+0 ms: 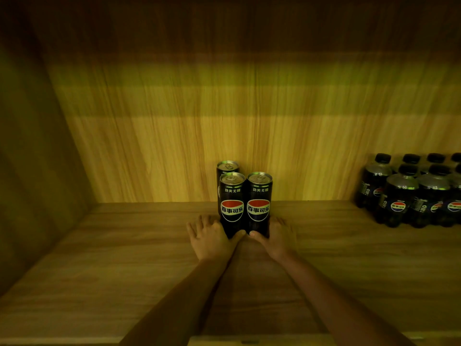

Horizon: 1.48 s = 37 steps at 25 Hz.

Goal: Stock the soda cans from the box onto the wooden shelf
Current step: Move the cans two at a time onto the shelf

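Observation:
Three black soda cans stand upright near the back of the wooden shelf. The left front can and the right front can stand side by side and touch. A third can stands behind the left one, mostly hidden. My left hand cups the base of the left front can, thumb across its front and fingers spread along its left side. My right hand holds the base of the right front can the same way from the right. The box is out of view.
A shrink-wrapped pack of several dark soda bottles stands at the back right of the shelf. The back wall rises just behind the cans, and a side wall closes the left. A pale edge runs along the bottom.

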Motion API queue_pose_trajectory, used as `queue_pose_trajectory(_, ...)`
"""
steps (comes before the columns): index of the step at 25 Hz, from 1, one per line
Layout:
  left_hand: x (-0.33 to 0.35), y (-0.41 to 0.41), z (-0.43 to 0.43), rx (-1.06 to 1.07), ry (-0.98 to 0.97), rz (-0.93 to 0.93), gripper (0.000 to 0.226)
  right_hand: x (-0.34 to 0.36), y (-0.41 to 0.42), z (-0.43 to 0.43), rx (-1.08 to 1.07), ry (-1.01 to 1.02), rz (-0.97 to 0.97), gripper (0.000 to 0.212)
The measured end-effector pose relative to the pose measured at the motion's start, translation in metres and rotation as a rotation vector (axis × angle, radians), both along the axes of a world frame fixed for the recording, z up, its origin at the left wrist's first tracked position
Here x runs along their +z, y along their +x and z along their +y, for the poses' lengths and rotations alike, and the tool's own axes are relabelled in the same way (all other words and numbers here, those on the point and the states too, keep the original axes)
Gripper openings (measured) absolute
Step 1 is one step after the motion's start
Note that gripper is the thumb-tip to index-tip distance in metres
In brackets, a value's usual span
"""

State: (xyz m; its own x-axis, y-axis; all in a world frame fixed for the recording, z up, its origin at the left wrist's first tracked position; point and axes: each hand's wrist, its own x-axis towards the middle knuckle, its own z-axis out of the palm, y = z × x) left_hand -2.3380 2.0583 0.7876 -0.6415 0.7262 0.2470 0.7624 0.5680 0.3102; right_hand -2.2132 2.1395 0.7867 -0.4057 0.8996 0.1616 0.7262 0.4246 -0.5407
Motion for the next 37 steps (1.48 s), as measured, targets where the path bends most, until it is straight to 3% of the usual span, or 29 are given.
queue_pose_trajectory(9, 0.009, -0.004, -0.027, -0.04, -0.106, -0.083, 0.099, 0.011, 0.02, -0.016, 0.008, -0.088, -0.051, 0.084)
queue_pose_trajectory(14, 0.028, 0.012, -0.085, -0.177, -0.154, -0.016, 0.091, 0.035, 0.049, -0.059, 0.103, 0.065, -0.232, 0.083)
queue_pose_trajectory(24, 0.071, 0.036, -0.218, -0.251, -0.274, 0.049, 0.088, 0.096, 0.062, -0.204, 0.347, 0.226, -0.295, 0.087)
queue_pose_trajectory(31, 0.096, 0.041, -0.328, -0.325, -0.255, 0.11, 0.085, 0.107, 0.081, -0.309, 0.287, 0.229, -0.348, 0.084)
queue_pose_trajectory(37, 0.076, 0.043, -0.396, -0.373, -0.228, 0.109, 0.086, 0.085, 0.092, -0.384, 0.27, 0.199, -0.395, 0.081)
